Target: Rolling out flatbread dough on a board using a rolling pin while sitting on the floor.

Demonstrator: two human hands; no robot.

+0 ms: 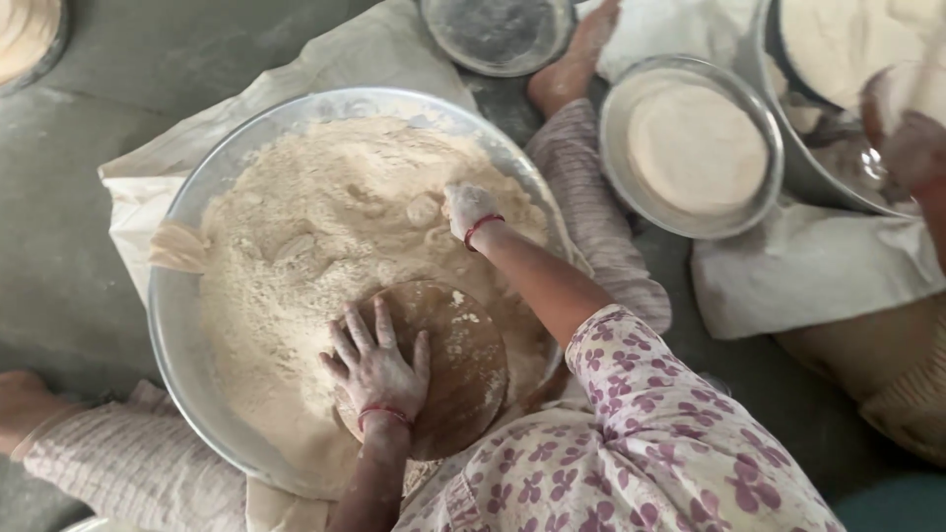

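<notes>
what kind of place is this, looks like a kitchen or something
Probably a floor-level cooking area where flatbread is made. A wide metal basin of flour sits on cloth on a grey floor, the left hand rests on a round wooden board, and a steel plate holds rolled dough rounds.

head camera looking steeply down, close in

the one view is sitting above the person's own arms, facing down and slightly forward over a wide metal basin (187, 325) on the floor (59, 246), near enough that both forearms are filling the lower frame.
</notes>
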